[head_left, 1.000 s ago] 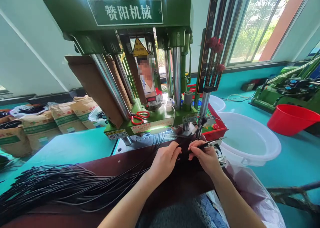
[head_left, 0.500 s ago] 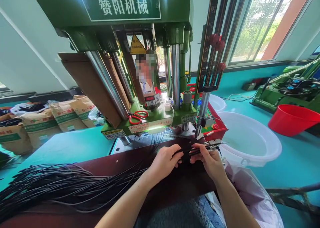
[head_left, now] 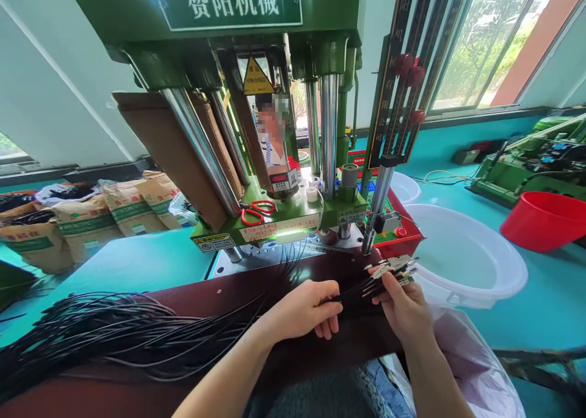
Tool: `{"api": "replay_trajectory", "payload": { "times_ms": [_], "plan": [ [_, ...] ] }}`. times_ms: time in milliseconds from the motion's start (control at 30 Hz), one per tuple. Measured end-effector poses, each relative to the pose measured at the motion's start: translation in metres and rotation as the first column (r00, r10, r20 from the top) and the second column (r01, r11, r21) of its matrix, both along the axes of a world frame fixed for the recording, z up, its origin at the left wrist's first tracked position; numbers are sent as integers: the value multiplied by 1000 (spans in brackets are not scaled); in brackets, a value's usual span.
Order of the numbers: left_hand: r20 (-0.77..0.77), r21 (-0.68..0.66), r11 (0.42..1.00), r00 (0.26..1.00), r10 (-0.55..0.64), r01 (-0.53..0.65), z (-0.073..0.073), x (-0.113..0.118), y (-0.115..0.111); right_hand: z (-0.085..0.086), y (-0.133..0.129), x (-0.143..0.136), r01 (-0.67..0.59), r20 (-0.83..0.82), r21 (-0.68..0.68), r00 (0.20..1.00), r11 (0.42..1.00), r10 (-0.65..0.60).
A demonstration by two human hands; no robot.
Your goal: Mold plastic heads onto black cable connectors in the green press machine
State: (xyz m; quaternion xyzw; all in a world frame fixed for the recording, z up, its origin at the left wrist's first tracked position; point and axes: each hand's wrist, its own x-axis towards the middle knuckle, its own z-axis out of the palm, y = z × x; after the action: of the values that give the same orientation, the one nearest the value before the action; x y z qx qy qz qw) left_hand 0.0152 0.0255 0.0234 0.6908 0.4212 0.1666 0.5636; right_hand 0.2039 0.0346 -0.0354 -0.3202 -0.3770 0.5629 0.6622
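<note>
My left hand (head_left: 304, 308) is closed, its thumb and forefinger pinching a bunch of thin black cables (head_left: 350, 296) above the dark red-brown board (head_left: 183, 296). The same bunch runs right to my right hand (head_left: 407, 308), which is closed around its ends. Small silvery metal connectors (head_left: 391, 268) fan out above the right fingers. How many cables each hand grips cannot be made out. A large heap of long black cables (head_left: 105, 338) lies across the left of the board.
A green press (head_left: 242, 46) stands just behind the board, with red-handled scissors (head_left: 257, 212) on its ledge. To the right are a red control box (head_left: 403, 238), a white tub (head_left: 471, 253) and a red bucket (head_left: 544, 219). Paper sacks (head_left: 86, 223) line the left.
My right hand has moved right and slightly down, and more connectors now show, spread out above its fingers. My left hand is slightly lower. The view has shifted a little.
</note>
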Motion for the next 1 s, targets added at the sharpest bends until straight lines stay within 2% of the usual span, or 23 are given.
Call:
{"api": "replay_trajectory", "payload": {
  "times_ms": [67,167,267,333,367,433,500,533,567,600,667,700,767,833,900,1000],
  "plan": [
    [46,2,999,998,34,-34,-4,6,2,0,-1,3,-23,18,17,1000,1000,23],
    [31,195,973,993,118,-122,-3,20,4,-2,-4,7,-47,48,45,998,998,45],
    [-92,483,865,975,204,-136,3,36,5,-6,-6,9,-33,61,51,998,998,30],
    [-163,596,797,958,235,-94,5,46,4,-8,-6,11,-15,102,50,995,999,10],
    [-188,605,793,956,227,-70,3,50,3,-9,-6,12,-1,135,56,991,998,-6],
    [-207,518,855,966,155,-26,-3,56,1,-12,-8,16,10,197,74,980,997,-24],
    [-178,317,948,984,27,32,-13,58,-2,-17,-11,20,-53,207,58,978,997,40],
    [-153,218,973,987,-45,78,-17,58,-3,-20,-14,23,-122,189,28,975,992,114],
    [-136,157,978,984,-115,136,-21,56,-4,-24,-18,25,-203,162,-8,966,979,201],
    [-138,150,969,975,-174,194,-24,54,-3,-29,-21,27,-275,133,-44,951,961,278],
    [-202,263,928,956,-213,262,-28,47,4,-39,-28,31,-320,90,-94,940,943,328],
    [-260,349,903,952,-162,249,-30,43,11,-44,-30,31,-295,80,-119,949,948,306],
    [-405,500,848,913,51,174,-37,37,30,-53,-32,30,-205,70,-173,973,963,219],
    [-555,566,810,797,238,153,-49,34,51,-57,-31,28,-138,57,-224,986,965,155],
    [-659,557,805,698,280,203,-63,34,69,-57,-29,25,-113,48,-241,991,964,128],
    [-700,516,815,678,225,262,-78,38,82,-57,-26,24,-113,59,-227,990,967,130]
  ]
}}
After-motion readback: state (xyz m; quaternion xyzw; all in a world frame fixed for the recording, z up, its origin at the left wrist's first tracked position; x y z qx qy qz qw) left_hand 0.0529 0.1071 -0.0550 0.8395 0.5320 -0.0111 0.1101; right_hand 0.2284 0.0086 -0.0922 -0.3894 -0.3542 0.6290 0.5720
